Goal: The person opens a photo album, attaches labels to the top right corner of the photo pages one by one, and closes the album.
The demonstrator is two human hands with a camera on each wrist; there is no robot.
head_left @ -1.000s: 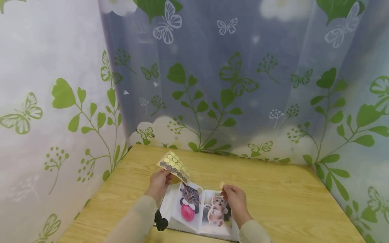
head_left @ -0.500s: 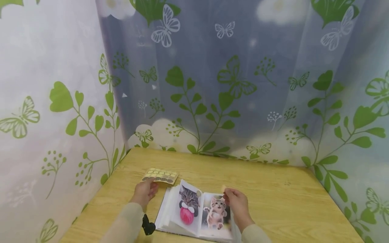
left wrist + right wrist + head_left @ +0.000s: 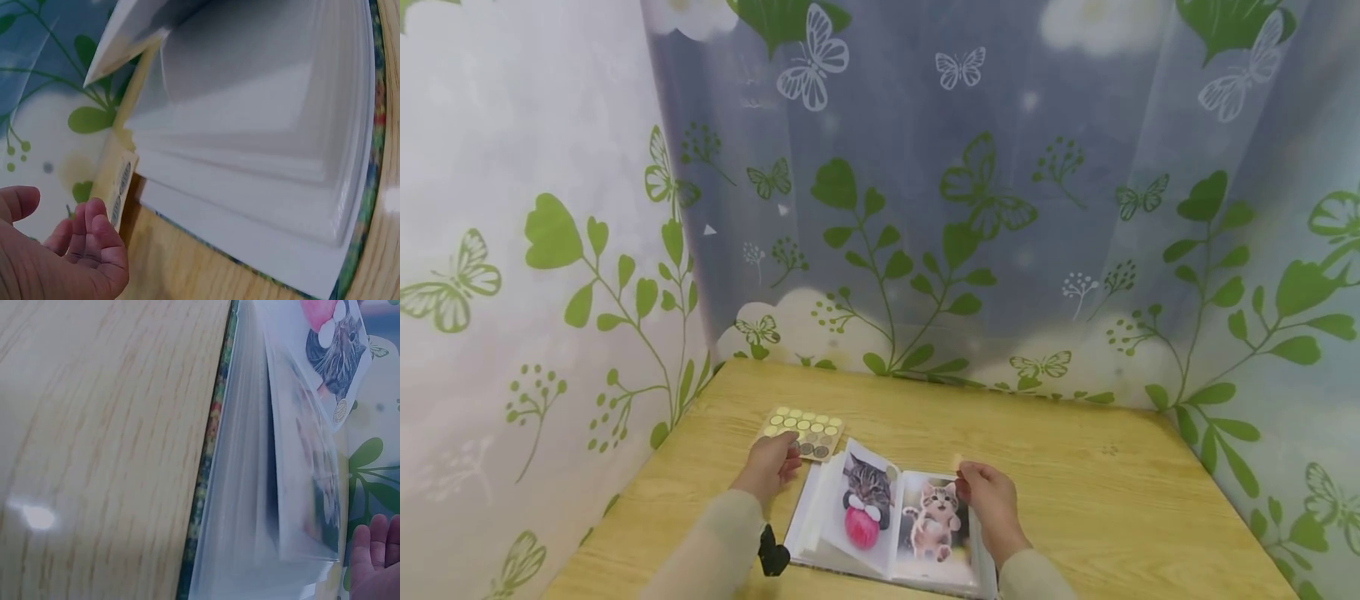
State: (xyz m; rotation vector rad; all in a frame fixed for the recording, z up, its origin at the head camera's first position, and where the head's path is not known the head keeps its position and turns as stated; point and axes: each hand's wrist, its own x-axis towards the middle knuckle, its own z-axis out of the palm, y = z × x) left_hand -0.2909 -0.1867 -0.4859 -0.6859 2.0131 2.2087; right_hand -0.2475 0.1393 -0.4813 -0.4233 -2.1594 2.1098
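In the head view, the left hand (image 3: pixel 770 467) rests on the wooden table (image 3: pixel 1075 492) with its fingers loosely curled, their tips on the near edge of a sticker sheet (image 3: pixel 802 431) of gold dots that lies flat just beyond them; whether they still pinch the sheet or merely touch it cannot be told from here. Just to the inner side of those fingers an open photo album (image 3: pixel 891 525) lies on the table, showing a grey cat with a pink ball on its left page and a tabby kitten on its right page. The right hand (image 3: pixel 992 500) sits at the far corner of the right page, thumb and forefinger drawn together on a small pale sticker (image 3: pixel 957 461) that stands up above the fingertips. A leaf-and-butterfly curtain (image 3: pixel 925 208) hangs behind the table. In the left wrist view, the left hand's fingers (image 3: pixel 94 240) are relaxed and slightly bent with nothing clasped between them; the edge of the sticker sheet (image 3: pixel 119 187) is right at their tips, and the album's stacked white pages (image 3: pixel 262 156) rise just past it. In the right wrist view, only the fingertips (image 3: pixel 375 550) show at the lower corner, so their grip cannot be judged there; the album's clear sleeves (image 3: pixel 262 487) fan out beside them.
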